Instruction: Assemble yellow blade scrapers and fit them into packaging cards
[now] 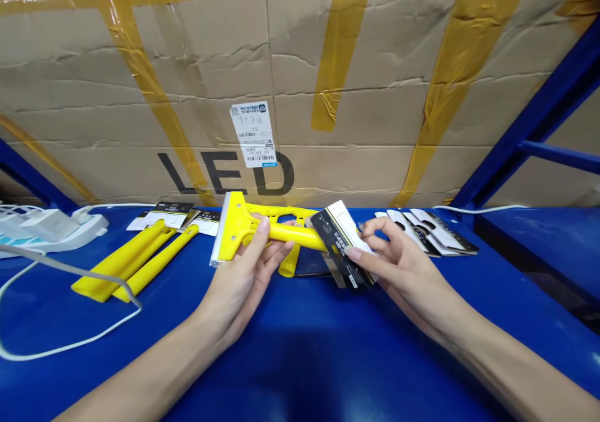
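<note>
In my left hand (255, 256) is a yellow scraper (300, 236), gripped near its neck with the wide blade head pointing left. My right hand (398, 259) pinches a black and white packaging card (344, 244) between thumb and fingers. The card sits around or against the end of the scraper's handle; which one I cannot tell. Just behind my hands more yellow scraper parts (288, 266) lie on the blue shelf (300, 359), partly hidden by the held scraper and the card.
At the left lie several yellow scrapers (140, 262) with cards attached. Further left are a white power strip (60, 234) and a loose white cable (70, 351). Folded cards (431, 231) rest at the right. A large taped carton (375, 97) stands behind, between blue posts (529, 115).
</note>
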`<move>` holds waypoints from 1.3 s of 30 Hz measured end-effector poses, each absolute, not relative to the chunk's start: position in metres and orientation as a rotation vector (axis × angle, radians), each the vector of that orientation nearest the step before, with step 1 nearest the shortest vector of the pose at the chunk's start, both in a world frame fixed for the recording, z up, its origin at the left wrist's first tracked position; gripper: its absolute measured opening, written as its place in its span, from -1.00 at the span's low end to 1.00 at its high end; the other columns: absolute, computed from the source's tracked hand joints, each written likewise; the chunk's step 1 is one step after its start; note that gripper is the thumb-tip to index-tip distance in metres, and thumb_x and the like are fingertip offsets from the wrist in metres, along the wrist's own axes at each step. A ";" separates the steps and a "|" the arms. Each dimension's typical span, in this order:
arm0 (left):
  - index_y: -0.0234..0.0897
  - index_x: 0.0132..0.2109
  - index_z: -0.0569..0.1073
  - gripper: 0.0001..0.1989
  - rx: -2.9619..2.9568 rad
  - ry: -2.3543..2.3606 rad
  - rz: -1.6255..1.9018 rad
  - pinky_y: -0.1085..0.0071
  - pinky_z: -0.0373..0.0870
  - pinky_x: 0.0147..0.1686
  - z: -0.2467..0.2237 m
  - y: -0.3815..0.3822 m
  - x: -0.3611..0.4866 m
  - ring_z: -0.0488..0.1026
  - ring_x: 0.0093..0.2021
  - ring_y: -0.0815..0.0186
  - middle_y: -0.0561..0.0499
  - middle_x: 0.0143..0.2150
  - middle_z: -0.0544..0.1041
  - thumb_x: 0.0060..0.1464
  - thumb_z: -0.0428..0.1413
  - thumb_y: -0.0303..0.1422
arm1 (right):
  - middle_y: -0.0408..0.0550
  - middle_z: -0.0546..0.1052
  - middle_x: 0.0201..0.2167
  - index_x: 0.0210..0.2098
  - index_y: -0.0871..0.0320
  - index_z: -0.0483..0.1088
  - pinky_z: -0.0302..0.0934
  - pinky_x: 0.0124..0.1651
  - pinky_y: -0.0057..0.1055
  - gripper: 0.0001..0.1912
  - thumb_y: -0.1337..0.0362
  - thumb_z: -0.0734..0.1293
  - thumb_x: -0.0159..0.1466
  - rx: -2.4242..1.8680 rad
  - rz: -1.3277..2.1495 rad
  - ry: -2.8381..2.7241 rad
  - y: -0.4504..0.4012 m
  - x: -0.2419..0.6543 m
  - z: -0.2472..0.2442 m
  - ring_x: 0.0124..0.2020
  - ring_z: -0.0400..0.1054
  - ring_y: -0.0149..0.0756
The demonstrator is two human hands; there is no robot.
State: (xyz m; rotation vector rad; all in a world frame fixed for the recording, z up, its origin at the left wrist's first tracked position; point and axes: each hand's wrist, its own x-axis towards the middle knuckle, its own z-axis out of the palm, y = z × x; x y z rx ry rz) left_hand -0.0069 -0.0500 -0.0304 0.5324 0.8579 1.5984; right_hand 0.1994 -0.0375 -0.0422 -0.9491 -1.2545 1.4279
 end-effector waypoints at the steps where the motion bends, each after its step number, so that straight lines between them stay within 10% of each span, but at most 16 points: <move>1: -0.30 -0.06 0.53 -0.85 0.532 0.854 1.614 0.50 0.65 -0.17 -0.030 -0.051 -0.007 0.63 -0.24 0.40 -0.04 -0.05 0.64 0.22 0.20 -0.50 | -0.20 0.60 -0.21 -0.14 -0.02 0.25 0.28 -0.23 -0.49 -0.55 0.12 0.55 0.15 -0.936 1.476 -1.217 -0.039 0.198 -0.042 -0.23 0.47 -0.33; 18: -0.27 -0.01 0.55 -0.79 0.652 0.906 1.604 0.45 0.60 -0.11 -0.028 -0.046 -0.015 0.62 -0.08 0.26 -0.10 -0.02 0.64 0.20 0.23 -0.41 | -0.03 0.65 -0.08 0.04 0.06 0.47 0.45 -0.04 -0.29 -0.48 0.21 0.58 0.11 -0.905 1.605 -1.124 -0.037 0.204 -0.035 -0.14 0.57 -0.16; 25: -0.37 -0.04 0.57 -0.63 0.881 1.093 1.579 0.57 0.56 -0.22 -0.022 -0.039 -0.032 0.61 -0.33 0.41 -0.09 -0.18 0.68 -0.04 0.40 -0.43 | -0.11 0.44 0.27 0.19 -0.09 0.41 0.23 0.28 -0.20 -0.54 0.01 0.38 0.34 -0.993 1.306 -1.605 -0.038 0.213 -0.028 0.27 0.31 -0.10; 39: -0.35 -0.20 0.55 -0.70 0.928 1.098 1.635 0.56 0.55 -0.31 -0.006 -0.022 -0.075 0.63 -0.35 0.38 -0.07 -0.30 0.69 -0.10 0.43 -0.44 | -0.08 0.67 -0.25 -0.02 0.01 0.51 0.50 -0.26 -0.34 -0.46 0.17 0.61 0.01 -1.118 1.328 -1.499 -0.027 0.177 0.010 -0.23 0.59 -0.13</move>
